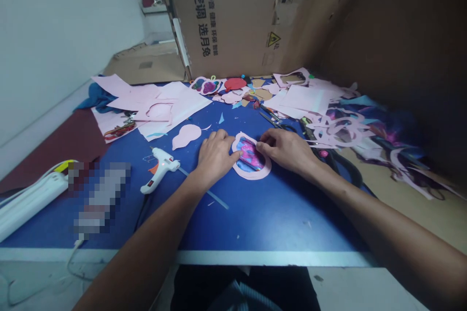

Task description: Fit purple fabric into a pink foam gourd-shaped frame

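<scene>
A gourd-shaped pink paper frame (262,173) lies on the blue table, with shiny blue and magenta fabric (249,154) showing in its opening. On its left edge, the thumb and bent fingers of my left hand (218,154) grip the paper. My right hand (288,149) pinches the upper right edge between thumb and forefinger; the fingertips' undersides are hidden. To the left rests a solid pink gourd-shaped paper cut-out (187,136), apart from my hands. A white hot glue gun (162,169) lies beyond my left forearm, a glue stick (219,199) trailing from its back.
Pink paper sheets (175,107) and paper scraps (341,129) crowd the back and right. Scissors (277,123) lie behind my right hand. A white power strip (32,204) and a blurred-out object (104,197) sit at left. Large cardboard (241,14) stands behind the table.
</scene>
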A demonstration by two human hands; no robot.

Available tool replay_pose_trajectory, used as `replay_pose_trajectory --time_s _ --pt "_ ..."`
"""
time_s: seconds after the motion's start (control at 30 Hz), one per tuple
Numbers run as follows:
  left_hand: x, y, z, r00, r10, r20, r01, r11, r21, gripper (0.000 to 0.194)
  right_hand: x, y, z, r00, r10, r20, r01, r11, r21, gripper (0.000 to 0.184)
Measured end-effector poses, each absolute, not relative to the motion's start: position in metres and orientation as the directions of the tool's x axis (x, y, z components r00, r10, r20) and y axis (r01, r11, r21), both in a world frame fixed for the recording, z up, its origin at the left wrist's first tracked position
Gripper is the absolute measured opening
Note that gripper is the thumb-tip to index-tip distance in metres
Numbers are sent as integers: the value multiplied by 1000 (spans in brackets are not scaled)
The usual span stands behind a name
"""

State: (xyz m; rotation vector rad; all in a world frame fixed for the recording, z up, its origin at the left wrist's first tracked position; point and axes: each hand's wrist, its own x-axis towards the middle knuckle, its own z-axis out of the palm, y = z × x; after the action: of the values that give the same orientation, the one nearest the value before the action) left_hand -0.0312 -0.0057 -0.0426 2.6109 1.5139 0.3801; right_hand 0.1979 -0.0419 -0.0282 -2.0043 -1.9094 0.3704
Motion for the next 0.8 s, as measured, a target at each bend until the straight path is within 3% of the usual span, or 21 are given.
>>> replay_pose_trajectory --time_s 0.2,0.37,0.6,0.73,0.8 --pt "-33 -9 -44 525 829 192 809 -556 188 37 194 -17 -23 42 999 -11 907 -43 -419 29" --pt "-31 -17 -38 609 764 216 746 -643 171 30 185 10 -24 -66 997 -29 874 44 -484 28" --pt "-26 -27 -29 673 732 111 721 -682 124 28 175 38 -28 -214 974 -68 840 148 -523 28" --pt "-27 -26 -31 680 726 101 717 -688 114 29 180 46 -35 -272 959 -81 788 174 -591 15" --pt "-27 -25 -32 683 723 108 713 -691 116 29 184 48 -35 -290 954 -72 777 191 -600 18"
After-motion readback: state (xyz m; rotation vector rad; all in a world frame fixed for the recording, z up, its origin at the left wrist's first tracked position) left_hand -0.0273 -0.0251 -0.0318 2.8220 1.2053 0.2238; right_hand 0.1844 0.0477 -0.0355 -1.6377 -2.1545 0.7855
